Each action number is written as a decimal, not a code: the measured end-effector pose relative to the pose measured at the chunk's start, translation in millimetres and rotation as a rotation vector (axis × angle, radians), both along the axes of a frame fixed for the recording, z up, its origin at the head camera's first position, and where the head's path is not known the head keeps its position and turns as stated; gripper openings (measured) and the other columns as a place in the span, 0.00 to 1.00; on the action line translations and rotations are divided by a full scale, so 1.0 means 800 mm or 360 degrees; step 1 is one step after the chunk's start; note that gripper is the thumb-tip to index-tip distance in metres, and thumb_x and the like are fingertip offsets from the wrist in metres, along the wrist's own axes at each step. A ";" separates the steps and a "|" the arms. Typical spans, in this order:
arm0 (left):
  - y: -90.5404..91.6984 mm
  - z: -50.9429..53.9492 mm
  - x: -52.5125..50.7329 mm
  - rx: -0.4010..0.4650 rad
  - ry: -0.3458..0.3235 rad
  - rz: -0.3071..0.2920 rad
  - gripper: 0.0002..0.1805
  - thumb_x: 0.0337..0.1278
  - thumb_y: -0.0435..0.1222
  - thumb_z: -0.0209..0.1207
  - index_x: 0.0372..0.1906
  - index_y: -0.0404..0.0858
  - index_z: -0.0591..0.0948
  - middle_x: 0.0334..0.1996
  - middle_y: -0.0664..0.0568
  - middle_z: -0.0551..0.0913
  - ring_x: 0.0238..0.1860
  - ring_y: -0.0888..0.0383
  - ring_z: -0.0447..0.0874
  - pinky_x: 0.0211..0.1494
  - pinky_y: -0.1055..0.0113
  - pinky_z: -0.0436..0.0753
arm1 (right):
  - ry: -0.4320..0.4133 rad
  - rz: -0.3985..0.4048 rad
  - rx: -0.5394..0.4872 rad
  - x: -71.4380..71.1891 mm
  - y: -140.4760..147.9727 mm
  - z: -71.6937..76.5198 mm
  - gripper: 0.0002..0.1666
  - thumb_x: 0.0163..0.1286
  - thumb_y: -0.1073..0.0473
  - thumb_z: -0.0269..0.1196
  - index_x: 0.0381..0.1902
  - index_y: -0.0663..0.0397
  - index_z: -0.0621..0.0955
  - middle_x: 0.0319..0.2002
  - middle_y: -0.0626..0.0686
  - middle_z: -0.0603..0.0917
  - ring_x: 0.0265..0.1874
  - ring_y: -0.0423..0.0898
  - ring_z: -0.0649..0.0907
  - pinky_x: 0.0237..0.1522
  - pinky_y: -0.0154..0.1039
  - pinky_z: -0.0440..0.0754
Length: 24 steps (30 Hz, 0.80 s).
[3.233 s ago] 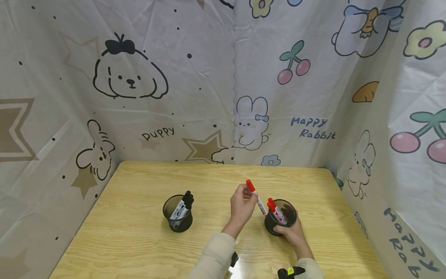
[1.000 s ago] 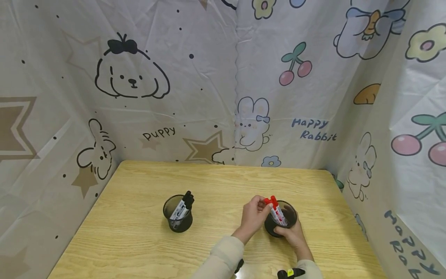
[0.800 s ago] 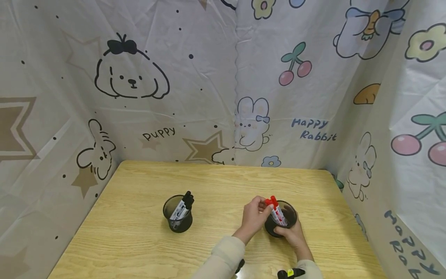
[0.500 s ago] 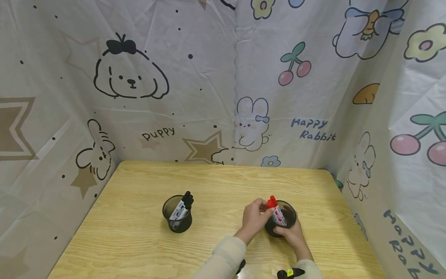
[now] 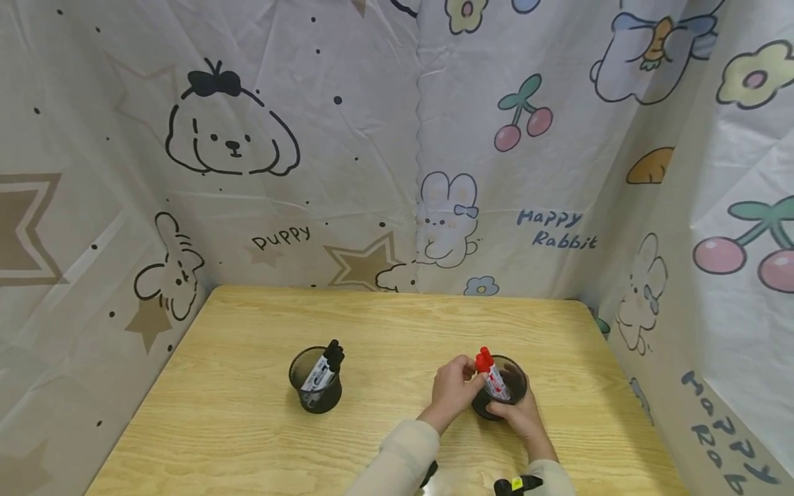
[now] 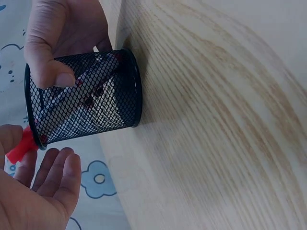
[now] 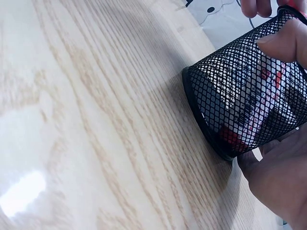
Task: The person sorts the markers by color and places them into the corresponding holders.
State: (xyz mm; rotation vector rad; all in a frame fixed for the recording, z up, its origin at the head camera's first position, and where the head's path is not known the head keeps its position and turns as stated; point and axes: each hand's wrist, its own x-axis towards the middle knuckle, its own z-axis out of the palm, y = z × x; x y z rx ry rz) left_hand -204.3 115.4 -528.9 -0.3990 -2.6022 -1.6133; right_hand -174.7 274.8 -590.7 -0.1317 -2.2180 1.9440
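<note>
On the right half of the table, several red-capped markers (image 5: 495,380) lean together inside a black mesh pen cup (image 5: 524,386). My right hand (image 5: 524,417) grips this cup from its right side, thumb across the near wall. At the cup's left rim my left hand (image 5: 453,387) pinches a red marker's cap; the left wrist view has the red cap (image 6: 21,146) between thumb and forefinger, other fingers loosely bent. The right wrist view shows the mesh wall (image 7: 240,91), the marker barrels behind it and the cup's base on the table.
A second black mesh cup (image 5: 310,399) stands on the left, with several black-capped markers (image 5: 324,368) leaning in it. The wooden table (image 5: 236,427) ends at a patterned cloth (image 5: 366,138) hanging at the back and sides.
The red marker my left hand held beside the cup 3.2 seconds ago is now inside it. The red caps have drawn closer together. My right hand keeps its grip on the cup.
</note>
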 end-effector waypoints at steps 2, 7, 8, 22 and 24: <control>-0.001 -0.002 0.000 -0.0007 -0.0010 -0.0007 0.06 0.47 0.36 0.65 0.30 0.41 0.80 0.26 0.56 0.80 0.30 0.61 0.78 0.34 0.69 0.75 | -0.0034 -0.0001 -0.0007 -0.002 0.000 -0.001 0.54 0.36 0.80 0.68 0.65 0.67 0.60 0.58 0.66 0.69 0.51 0.43 0.71 0.51 0.28 0.65; -0.002 -0.003 0.001 -0.0029 -0.0022 -0.0020 0.08 0.48 0.37 0.66 0.32 0.39 0.80 0.28 0.54 0.81 0.31 0.59 0.78 0.34 0.69 0.75 | -0.0074 0.0010 -0.0006 -0.001 0.002 -0.001 0.55 0.37 0.79 0.68 0.66 0.67 0.59 0.59 0.68 0.67 0.55 0.51 0.69 0.54 0.31 0.64; -0.003 -0.002 0.001 -0.0036 -0.0018 -0.0030 0.09 0.48 0.38 0.66 0.33 0.39 0.80 0.29 0.53 0.81 0.32 0.58 0.78 0.35 0.68 0.75 | -0.0082 0.0015 0.0002 0.001 0.002 0.000 0.55 0.38 0.79 0.68 0.66 0.66 0.58 0.60 0.68 0.66 0.56 0.53 0.68 0.55 0.34 0.64; -0.079 0.028 0.004 -0.0210 0.0230 0.0000 0.13 0.55 0.41 0.62 0.44 0.39 0.80 0.41 0.51 0.79 0.42 0.54 0.77 0.42 0.59 0.76 | -0.0266 -0.0294 0.0774 0.050 0.017 0.053 0.36 0.53 0.73 0.57 0.61 0.74 0.60 0.52 0.73 0.68 0.52 0.69 0.69 0.50 0.61 0.67; -0.092 0.031 0.005 -0.0255 0.0311 0.0019 0.13 0.56 0.40 0.62 0.44 0.39 0.80 0.41 0.51 0.79 0.42 0.54 0.77 0.41 0.59 0.77 | -0.0150 -0.0456 0.0905 0.050 0.012 0.063 0.30 0.52 0.73 0.54 0.56 0.72 0.66 0.46 0.69 0.71 0.46 0.65 0.73 0.44 0.58 0.70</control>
